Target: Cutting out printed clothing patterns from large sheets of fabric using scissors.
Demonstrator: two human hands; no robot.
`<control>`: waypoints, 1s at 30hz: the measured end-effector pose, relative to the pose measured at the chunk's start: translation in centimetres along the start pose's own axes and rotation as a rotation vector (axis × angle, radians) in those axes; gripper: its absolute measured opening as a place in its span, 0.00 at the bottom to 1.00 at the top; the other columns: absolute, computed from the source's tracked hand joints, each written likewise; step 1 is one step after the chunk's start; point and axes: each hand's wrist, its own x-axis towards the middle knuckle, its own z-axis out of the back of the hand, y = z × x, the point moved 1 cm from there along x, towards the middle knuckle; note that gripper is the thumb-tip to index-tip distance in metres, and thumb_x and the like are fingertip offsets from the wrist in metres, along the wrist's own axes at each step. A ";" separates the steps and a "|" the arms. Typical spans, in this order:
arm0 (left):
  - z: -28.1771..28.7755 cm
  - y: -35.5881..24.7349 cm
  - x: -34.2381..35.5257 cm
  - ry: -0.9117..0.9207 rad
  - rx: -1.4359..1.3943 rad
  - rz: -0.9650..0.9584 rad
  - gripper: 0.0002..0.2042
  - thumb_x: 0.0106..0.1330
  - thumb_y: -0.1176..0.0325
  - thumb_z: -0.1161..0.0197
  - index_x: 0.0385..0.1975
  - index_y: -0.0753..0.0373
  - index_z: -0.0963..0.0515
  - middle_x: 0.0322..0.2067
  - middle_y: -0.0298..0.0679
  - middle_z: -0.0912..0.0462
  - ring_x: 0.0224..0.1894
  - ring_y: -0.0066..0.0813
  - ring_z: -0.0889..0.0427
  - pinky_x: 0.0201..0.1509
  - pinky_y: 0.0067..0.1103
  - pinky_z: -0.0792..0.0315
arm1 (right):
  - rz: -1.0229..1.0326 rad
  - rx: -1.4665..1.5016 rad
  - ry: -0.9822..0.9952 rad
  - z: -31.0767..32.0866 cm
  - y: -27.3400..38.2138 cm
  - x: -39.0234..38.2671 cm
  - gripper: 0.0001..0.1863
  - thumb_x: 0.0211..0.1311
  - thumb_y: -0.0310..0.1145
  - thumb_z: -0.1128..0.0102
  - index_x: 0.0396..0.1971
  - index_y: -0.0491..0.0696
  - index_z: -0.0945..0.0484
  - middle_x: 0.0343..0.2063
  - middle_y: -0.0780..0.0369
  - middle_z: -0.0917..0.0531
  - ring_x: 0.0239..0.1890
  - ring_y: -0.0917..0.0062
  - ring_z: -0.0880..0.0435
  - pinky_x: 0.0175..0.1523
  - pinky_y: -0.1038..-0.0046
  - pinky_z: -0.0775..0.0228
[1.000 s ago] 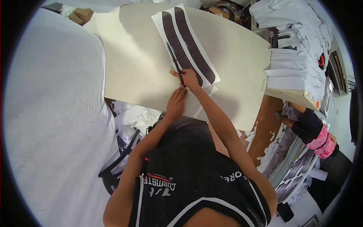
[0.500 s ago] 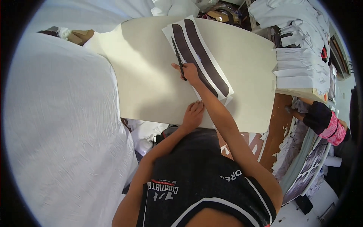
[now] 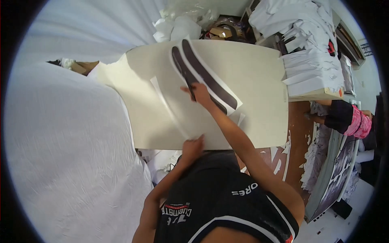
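Strip [image 3: 168,104], thin & white, lies L on the table [image 3: 259,81], lower end by the left hand [image 3: 193,148] at the near edge; fingers blurred, can't tell if they're pinching it. Right hand [image 3: 200,94] grips black scissors [image 3: 190,86], thumb poking out L, blades pointing away along the L side of the sheet [image 3: 199,77]. Sheet's 2 dark curved bands [image 3: 210,81] slant w/ it, long axis far-L to near-R, right hand def. nearer than left.
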 end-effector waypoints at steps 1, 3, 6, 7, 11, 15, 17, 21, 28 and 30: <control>0.6 0.3 -0.4 0.155 0.022 0.149 0.16 0.64 0.68 0.44 0.51 0.59 0.22 0.28 0.40 0.19 0.33 0.42 0.18 0.44 0.34 0.25 | 0.018 -0.055 0.006 1.4 -0.5 -2.8 0.31 0.52 0.56 0.27 0.11 0.43 0.27 0.07 0.62 0.27 0.10 0.77 0.25 0.20 0.73 0.34; 1.8 -0.2 0.4 -0.065 0.001 0.101 0.15 0.64 0.68 0.43 0.50 0.60 0.22 0.28 0.41 0.20 0.33 0.42 0.19 0.43 0.34 0.26 | -0.022 -0.047 0.058 4.8 -2.8 -7.8 0.32 0.52 0.58 0.28 0.13 0.42 0.26 0.08 0.60 0.26 0.10 0.78 0.26 0.20 0.73 0.35; 3.8 -1.0 3.0 -0.422 -0.089 -0.025 0.14 0.64 0.69 0.41 0.49 0.61 0.22 0.29 0.42 0.21 0.34 0.43 0.21 0.41 0.35 0.26 | -0.113 -0.180 0.218 9.6 -5.3 -15.7 0.33 0.50 0.61 0.29 0.14 0.42 0.24 0.09 0.62 0.27 0.13 0.75 0.27 0.23 0.69 0.36; 4.5 -1.3 3.5 -0.549 -0.155 -0.120 0.14 0.64 0.69 0.40 0.49 0.61 0.22 0.31 0.43 0.22 0.35 0.43 0.22 0.41 0.36 0.27 | -0.153 -0.221 0.265 10.9 -6.1 -18.5 0.33 0.50 0.62 0.29 0.15 0.42 0.24 0.09 0.62 0.27 0.15 0.74 0.27 0.24 0.68 0.35; 3.8 -1.3 5.8 -0.590 -0.114 0.006 0.17 0.64 0.69 0.40 0.53 0.62 0.24 0.41 0.47 0.23 0.46 0.44 0.23 0.50 0.36 0.28 | -0.313 -0.219 0.338 15.6 -10.7 -28.1 0.30 0.50 0.60 0.28 0.25 0.43 0.19 0.20 0.57 0.21 0.28 0.75 0.22 0.34 0.66 0.32; 2.5 -0.2 9.0 -0.665 0.182 -0.076 0.23 0.67 0.68 0.43 0.62 0.65 0.32 0.53 0.52 0.26 0.58 0.51 0.28 0.63 0.38 0.36 | -0.332 -0.177 0.177 20.2 -11.4 -31.6 0.28 0.52 0.56 0.28 0.26 0.42 0.21 0.20 0.60 0.23 0.27 0.78 0.26 0.33 0.68 0.35; 1.1 3.8 7.4 -0.697 0.290 0.008 0.26 0.68 0.63 0.42 0.63 0.69 0.35 0.57 0.55 0.28 0.62 0.54 0.31 0.66 0.41 0.39 | -0.352 -0.185 0.108 22.2 -10.0 -30.8 0.27 0.55 0.55 0.30 0.27 0.41 0.21 0.20 0.61 0.23 0.26 0.78 0.27 0.34 0.69 0.35; -5.2 7.7 -2.4 -0.785 0.363 1.043 0.28 0.67 0.59 0.40 0.60 0.73 0.33 0.59 0.56 0.29 0.61 0.54 0.31 0.64 0.42 0.38 | -0.432 -0.333 0.076 23.7 -8.4 -33.1 0.27 0.56 0.55 0.32 0.33 0.42 0.20 0.23 0.59 0.20 0.28 0.74 0.25 0.36 0.68 0.33; -6.7 -9.8 3.7 -0.476 -0.137 0.051 0.29 0.62 0.66 0.38 0.62 0.73 0.35 0.62 0.60 0.33 0.67 0.55 0.37 0.72 0.41 0.46 | -0.606 -0.086 0.014 25.9 -7.0 -34.9 0.26 0.62 0.55 0.39 0.39 0.43 0.20 0.24 0.59 0.20 0.30 0.74 0.21 0.37 0.70 0.32; -6.7 -16.1 5.8 -0.024 0.008 -0.238 0.30 0.61 0.69 0.40 0.64 0.70 0.36 0.63 0.57 0.33 0.68 0.52 0.37 0.73 0.39 0.46 | -0.485 -0.095 -0.046 26.5 -13.7 -36.3 0.24 0.61 0.53 0.36 0.37 0.43 0.20 0.21 0.62 0.21 0.24 0.76 0.22 0.30 0.72 0.34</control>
